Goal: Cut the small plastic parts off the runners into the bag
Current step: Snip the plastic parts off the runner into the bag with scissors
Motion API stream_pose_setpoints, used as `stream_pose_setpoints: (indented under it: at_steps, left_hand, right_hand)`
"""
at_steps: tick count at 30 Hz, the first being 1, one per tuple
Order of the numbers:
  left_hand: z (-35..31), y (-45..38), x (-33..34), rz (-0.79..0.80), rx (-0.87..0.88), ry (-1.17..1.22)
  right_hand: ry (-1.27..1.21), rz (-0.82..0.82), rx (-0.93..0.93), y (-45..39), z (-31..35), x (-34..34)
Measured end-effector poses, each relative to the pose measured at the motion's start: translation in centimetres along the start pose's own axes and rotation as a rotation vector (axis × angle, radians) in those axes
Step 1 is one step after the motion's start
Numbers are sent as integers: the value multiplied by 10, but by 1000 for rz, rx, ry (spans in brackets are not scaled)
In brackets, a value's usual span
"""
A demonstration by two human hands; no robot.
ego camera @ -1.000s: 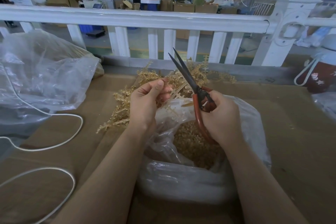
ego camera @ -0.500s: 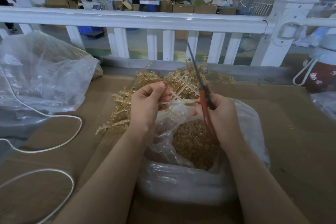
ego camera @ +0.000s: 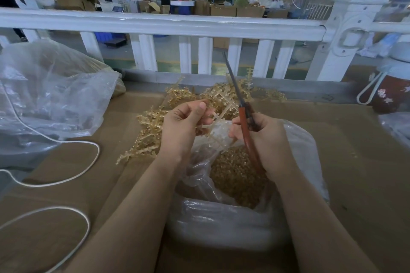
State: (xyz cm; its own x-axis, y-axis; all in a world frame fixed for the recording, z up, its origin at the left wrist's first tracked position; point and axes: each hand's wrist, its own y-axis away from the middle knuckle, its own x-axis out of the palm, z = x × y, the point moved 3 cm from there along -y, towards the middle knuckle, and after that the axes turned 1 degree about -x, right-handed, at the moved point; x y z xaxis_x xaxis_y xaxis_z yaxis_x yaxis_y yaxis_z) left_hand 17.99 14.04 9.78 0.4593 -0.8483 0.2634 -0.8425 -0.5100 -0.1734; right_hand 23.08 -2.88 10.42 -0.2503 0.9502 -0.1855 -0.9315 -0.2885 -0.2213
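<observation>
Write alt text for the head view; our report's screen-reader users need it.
A person's left hand pinches a pale plastic runner over an open clear bag of small amber parts, while the right hand grips red-handled scissors, blades closed and pointing up. More runners are piled behind on the cardboard-covered table.

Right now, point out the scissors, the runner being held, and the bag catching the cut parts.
scissors (ego camera: 243,117): head view, on the red handle just below the blades.
runner (ego camera: 224,111): head view, on a pale bar right of the left hand's fingers.
bag (ego camera: 221,226): head view, on its clear near wall.
</observation>
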Motion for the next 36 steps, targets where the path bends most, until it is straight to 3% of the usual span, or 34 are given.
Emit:
stream_pose_setpoints:
  at_steps: [8,13,17,24,31,36]
  left_hand:
    - [2,3,7,175,-219,13]
    - [5,9,14,416,-313,15]
    - [7,10,16,390,-295,-39]
    - [2,4,7,208,-221,105]
    - [-2,4,6,82,-224,203]
    - [2,0,-2,-77,-326,23]
  right_hand:
    - [-359,-63,34,2,1,-5]
    - [-441,-116,32,-1,0,-8]
    - [-438,-114,-5,-1,-1,-7]
    - [-11,-226,-82,-2,-5,-9]
    - [385,-38,-213,3,-4,-1]
    - [621,-13,-500,11,4,5]
